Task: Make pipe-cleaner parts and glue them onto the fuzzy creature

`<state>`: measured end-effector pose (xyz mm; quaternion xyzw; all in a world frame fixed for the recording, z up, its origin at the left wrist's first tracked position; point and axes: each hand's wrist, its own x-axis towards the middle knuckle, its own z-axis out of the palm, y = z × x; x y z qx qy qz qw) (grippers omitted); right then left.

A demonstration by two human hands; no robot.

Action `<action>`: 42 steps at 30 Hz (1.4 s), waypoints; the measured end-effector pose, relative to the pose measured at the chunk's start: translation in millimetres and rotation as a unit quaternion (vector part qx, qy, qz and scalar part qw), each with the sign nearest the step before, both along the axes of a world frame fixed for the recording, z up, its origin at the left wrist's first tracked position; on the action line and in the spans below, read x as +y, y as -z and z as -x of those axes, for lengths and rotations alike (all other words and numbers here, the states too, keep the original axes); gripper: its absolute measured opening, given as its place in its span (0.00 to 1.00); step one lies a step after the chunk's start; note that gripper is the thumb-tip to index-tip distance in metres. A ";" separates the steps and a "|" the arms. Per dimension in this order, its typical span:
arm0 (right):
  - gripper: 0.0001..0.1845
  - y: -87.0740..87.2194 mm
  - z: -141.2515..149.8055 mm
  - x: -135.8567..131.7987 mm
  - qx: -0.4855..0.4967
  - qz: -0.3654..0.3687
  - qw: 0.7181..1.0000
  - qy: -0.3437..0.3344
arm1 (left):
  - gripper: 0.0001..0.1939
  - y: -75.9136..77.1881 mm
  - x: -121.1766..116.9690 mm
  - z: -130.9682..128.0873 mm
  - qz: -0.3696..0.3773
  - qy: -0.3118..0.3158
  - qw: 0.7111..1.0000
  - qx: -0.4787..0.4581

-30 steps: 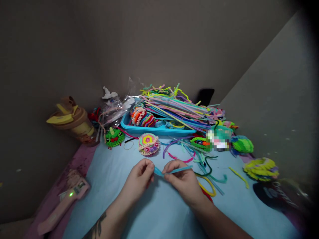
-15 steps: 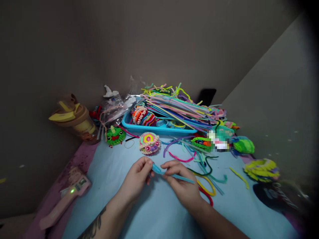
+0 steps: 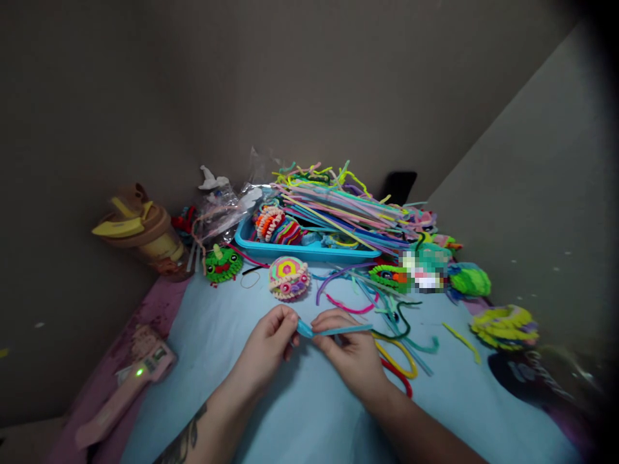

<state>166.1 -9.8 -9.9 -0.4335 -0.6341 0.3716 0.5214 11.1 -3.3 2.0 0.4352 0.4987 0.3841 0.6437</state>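
Observation:
Between my hands is a light blue pipe cleaner (image 3: 305, 328), its left end doubled into a short thick loop. My left hand (image 3: 272, 335) pinches that folded end between thumb and fingers. The straight part passes through the fingers of my right hand (image 3: 349, 348), which are closed on it near the fold, and its free tail sticks out to the right. Just beyond my hands sits a round pipe-cleaner ball (image 3: 289, 280) in cream, pink and yellow. A green pipe-cleaner figure with eyes (image 3: 223, 263) stands to its left.
A blue tray (image 3: 309, 252) heaped with pipe cleaners (image 3: 338, 209) lies at the back. Loose pipe cleaners (image 3: 396, 357) spread to the right, near a yellow coiled piece (image 3: 505, 327). A pink glue gun (image 3: 128, 396) with a green light is at left, a lidded cup (image 3: 145, 229) behind it.
The pipe cleaner's free tail has swung upward from a downward slant, as my right fingers shifted on it. My left hand keeps its pinch on the folded end.

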 end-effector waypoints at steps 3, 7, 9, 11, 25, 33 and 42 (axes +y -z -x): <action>0.04 0.5 -0.9 0.9 0.006 0.028 1.000 -0.010 | 0.17 -1.3 -0.4 -0.2 0.000 -0.002 1.000 0.000; 0.04 -0.8 -2.3 2.2 0.015 0.039 0.998 -0.036 | 0.17 -2.5 -0.7 -1.7 0.007 -0.010 1.000 -0.007; 0.04 -2.3 -2.0 2.1 0.002 0.044 0.998 -0.054 | 0.17 -1.9 -0.3 -2.1 0.010 -0.015 1.000 -0.014; 0.05 -3.9 -1.0 1.3 -0.013 0.041 0.997 -0.063 | 0.17 -0.7 0.3 -1.9 0.010 -0.019 1.000 -0.019; 0.04 -0.7 -4.1 4.0 0.004 0.139 0.983 -0.119 | 0.13 -0.4 0.5 -1.6 -0.039 0.022 0.998 0.052; 0.05 -2.2 -5.7 4.5 0.026 0.062 0.990 -0.122 | 0.14 1.9 2.6 -0.4 -0.020 -0.058 0.998 -0.013; 0.07 -2.2 -6.9 -0.3 0.000 -0.027 0.997 -0.073 | 0.16 1.7 0.0 -1.1 0.038 -0.094 0.990 -0.097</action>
